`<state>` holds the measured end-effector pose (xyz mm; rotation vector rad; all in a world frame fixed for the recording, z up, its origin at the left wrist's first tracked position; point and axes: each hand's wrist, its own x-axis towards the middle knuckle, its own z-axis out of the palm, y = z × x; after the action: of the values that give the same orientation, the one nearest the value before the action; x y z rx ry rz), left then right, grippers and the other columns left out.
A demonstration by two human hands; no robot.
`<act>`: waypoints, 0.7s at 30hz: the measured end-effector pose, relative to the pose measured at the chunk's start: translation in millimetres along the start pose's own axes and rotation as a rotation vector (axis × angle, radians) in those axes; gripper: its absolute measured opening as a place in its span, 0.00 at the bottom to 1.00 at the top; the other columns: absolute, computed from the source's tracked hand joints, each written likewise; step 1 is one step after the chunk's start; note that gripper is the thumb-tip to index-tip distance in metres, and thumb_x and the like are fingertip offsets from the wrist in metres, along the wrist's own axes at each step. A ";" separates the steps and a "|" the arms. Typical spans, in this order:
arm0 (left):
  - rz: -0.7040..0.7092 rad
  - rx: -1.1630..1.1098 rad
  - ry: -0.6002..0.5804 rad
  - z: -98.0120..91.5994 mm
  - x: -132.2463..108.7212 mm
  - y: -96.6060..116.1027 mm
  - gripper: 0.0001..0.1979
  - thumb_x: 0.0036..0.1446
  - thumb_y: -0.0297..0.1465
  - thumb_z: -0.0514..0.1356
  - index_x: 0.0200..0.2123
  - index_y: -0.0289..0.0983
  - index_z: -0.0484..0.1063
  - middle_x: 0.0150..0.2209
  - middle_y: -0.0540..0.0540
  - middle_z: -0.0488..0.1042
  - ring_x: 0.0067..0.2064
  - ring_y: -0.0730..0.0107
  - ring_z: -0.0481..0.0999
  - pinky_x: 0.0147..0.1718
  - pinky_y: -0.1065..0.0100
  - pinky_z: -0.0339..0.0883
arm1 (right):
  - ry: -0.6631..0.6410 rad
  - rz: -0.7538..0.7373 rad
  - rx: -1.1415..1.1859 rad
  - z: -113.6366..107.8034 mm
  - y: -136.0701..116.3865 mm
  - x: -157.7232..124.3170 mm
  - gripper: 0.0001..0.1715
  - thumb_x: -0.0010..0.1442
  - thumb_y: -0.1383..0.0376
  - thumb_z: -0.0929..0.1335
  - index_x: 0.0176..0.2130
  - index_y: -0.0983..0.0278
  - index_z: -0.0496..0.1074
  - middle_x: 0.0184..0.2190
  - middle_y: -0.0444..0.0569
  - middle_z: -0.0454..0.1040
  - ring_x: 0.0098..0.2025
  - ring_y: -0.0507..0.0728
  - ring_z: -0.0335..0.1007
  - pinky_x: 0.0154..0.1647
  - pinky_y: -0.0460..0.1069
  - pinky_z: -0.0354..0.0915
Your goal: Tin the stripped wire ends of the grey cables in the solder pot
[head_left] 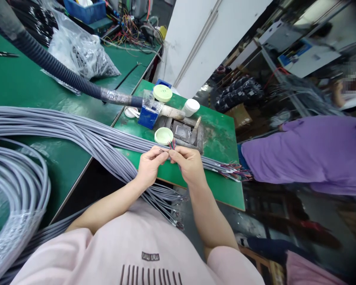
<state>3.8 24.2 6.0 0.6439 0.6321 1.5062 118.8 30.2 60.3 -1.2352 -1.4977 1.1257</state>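
My left hand (150,164) and my right hand (190,162) meet in front of me, thumbs and fingertips pinched together. Thin coloured wires (172,144) stick up from between the fingertips, held by my right hand. At the tips of my left hand a dark wire end (163,150) shows. Under and behind both hands runs a bundle of grey cables (124,140), whose stripped coloured ends (234,171) lie at the right. A pale green dish (163,135) sits just beyond my fingers.
A metal pot station (182,132), a blue box (148,116) and a white tub (191,107) stand beyond the hands. A ribbed hose (77,81) crosses from the upper left. Coiled grey cables (17,178) lie left. A person in purple (302,154) is at the right.
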 end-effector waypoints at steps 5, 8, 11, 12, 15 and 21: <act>-0.155 -0.039 -0.031 -5.7 -1.6 15.1 0.16 0.48 0.41 0.67 0.23 0.36 0.68 0.26 0.50 0.67 0.30 0.74 0.67 0.31 0.69 0.65 | -0.181 -0.002 -0.107 -11.4 5.8 -19.2 0.18 0.58 0.54 0.68 0.28 0.65 0.76 0.16 0.41 0.66 0.19 0.49 0.59 0.21 0.45 0.56; -0.319 -0.126 -0.117 -5.8 -5.7 12.7 0.14 0.53 0.41 0.62 0.25 0.37 0.67 0.28 0.48 0.68 0.30 0.72 0.67 0.30 0.67 0.65 | -0.200 -0.043 -0.055 -12.2 13.3 -29.2 0.20 0.60 0.53 0.66 0.27 0.64 0.76 0.14 0.40 0.61 0.16 0.48 0.55 0.18 0.44 0.53; -0.403 -0.179 -0.138 -3.0 -10.8 4.7 0.16 0.53 0.44 0.61 0.26 0.37 0.68 0.30 0.47 0.70 0.28 0.73 0.66 0.30 0.66 0.66 | -0.121 -0.065 -0.018 -7.8 18.9 -33.6 0.20 0.60 0.54 0.65 0.26 0.64 0.75 0.13 0.39 0.60 0.16 0.48 0.53 0.18 0.45 0.53; -0.404 -0.183 -0.155 -2.0 -12.6 2.3 0.17 0.51 0.45 0.62 0.28 0.36 0.70 0.30 0.46 0.71 0.29 0.72 0.66 0.31 0.66 0.66 | -0.084 -0.065 -0.023 -6.2 19.8 -34.5 0.20 0.60 0.54 0.65 0.25 0.63 0.74 0.14 0.39 0.61 0.16 0.48 0.54 0.18 0.45 0.54; -0.375 -0.160 -0.241 -0.4 -17.0 -2.0 0.22 0.45 0.47 0.67 0.34 0.35 0.75 0.27 0.47 0.72 0.28 0.70 0.68 0.31 0.65 0.66 | -0.009 -0.050 -0.089 -3.8 19.5 -37.7 0.22 0.61 0.54 0.65 0.21 0.63 0.70 0.14 0.40 0.62 0.17 0.49 0.56 0.19 0.45 0.55; -0.254 -0.062 -0.204 -8.3 -20.2 -5.0 0.17 0.46 0.44 0.69 0.31 0.35 0.75 0.29 0.47 0.76 0.33 0.69 0.73 0.39 0.65 0.67 | 0.004 -0.204 -0.398 -14.1 5.7 -42.5 0.16 0.61 0.60 0.66 0.23 0.62 0.72 0.21 0.44 0.71 0.26 0.52 0.66 0.30 0.48 0.62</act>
<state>1.7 4.1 -3.7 0.6355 0.4884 1.2020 139.3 -9.7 54.6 -1.3055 -1.8578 0.7104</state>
